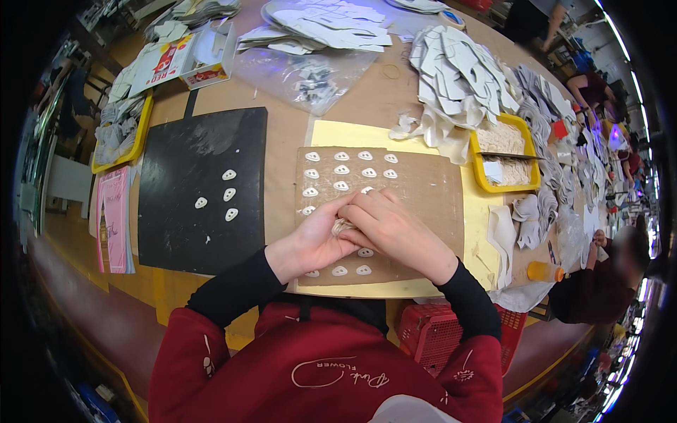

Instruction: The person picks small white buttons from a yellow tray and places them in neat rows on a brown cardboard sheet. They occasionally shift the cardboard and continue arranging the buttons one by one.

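My left hand is cupped around a small bunch of pale pieces, seen between its fingers. Curled over it, my right hand has its fingers closed against the left one; what its fingertips pinch is hidden. Both hands are above a brown cardboard sheet with rows of small white rounded-triangle pieces, each with dark spots or holes. The hands cover part of these rows. On the black board to the left are several similar white pieces.
Yellow trays stand right and far left. Stacked white cut pieces and a clear plastic bag lie at the back. A pink booklet lies left; an orange-yellow bottle lies right. Another person sits at right.
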